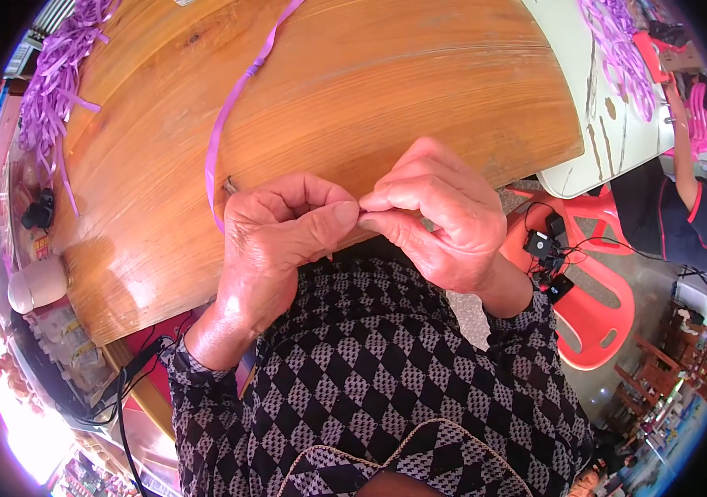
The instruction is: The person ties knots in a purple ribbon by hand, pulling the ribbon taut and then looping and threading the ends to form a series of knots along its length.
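My left hand [291, 222] and my right hand [444, 217] meet over the near edge of the wooden table, thumbs and forefingers pinched together tip to tip. Whatever lies between the fingertips is too small to make out. A narrow purple ribbon [219, 137] with a small knot in it curves down from the far edge of the table. Its near end passes behind my left hand, where the fingers hide it. Just beyond my left knuckles, a small dark bit [230, 184] shows on the wood.
Bunches of purple ribbon hang at the table's far left [54, 91] and lie on a white marbled table [598, 124] at right. Orange-red chairs [589, 311] hold small black devices with cables. Another person [672, 207] is at far right. A pale rounded object [37, 286] sits left.
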`<state>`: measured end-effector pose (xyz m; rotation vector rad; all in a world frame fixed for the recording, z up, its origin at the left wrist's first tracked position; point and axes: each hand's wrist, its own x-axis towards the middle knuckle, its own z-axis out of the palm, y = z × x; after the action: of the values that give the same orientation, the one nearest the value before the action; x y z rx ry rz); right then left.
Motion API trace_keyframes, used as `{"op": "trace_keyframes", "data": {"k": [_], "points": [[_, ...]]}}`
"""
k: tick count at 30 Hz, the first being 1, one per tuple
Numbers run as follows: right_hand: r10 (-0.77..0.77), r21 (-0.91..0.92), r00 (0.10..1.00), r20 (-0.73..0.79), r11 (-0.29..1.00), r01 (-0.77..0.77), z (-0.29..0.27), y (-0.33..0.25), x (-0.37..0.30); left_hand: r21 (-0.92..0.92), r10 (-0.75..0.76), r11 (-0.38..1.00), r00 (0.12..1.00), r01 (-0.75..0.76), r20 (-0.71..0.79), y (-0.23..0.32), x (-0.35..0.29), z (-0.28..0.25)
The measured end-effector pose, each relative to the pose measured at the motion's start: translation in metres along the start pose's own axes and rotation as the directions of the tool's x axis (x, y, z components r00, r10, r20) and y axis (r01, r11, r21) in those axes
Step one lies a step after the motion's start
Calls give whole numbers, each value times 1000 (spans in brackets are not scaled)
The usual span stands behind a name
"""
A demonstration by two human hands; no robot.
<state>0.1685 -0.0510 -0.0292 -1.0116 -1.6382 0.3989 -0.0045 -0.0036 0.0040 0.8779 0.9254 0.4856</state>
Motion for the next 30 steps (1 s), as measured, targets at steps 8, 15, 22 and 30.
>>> {"op": "trace_keyframes", "data": {"k": [8, 15, 22, 30], "points": [[109, 111, 992, 63, 987, -115, -4, -5, -1, 131, -78, 989, 997, 75, 21, 11, 0, 1], [113, 118, 991, 72, 986, -121, -5, -2, -2, -28, -68, 997, 997, 66, -43, 3, 5, 3], [259, 156, 965, 33, 953, -261, -6, -5, -9, -74, -58, 996, 993, 51, -104, -4, 5, 4], [49, -55, 998, -30, 997, -50, 0, -1, -8, 17, 15, 1000, 991, -13, -135, -4, 3, 12]]}}
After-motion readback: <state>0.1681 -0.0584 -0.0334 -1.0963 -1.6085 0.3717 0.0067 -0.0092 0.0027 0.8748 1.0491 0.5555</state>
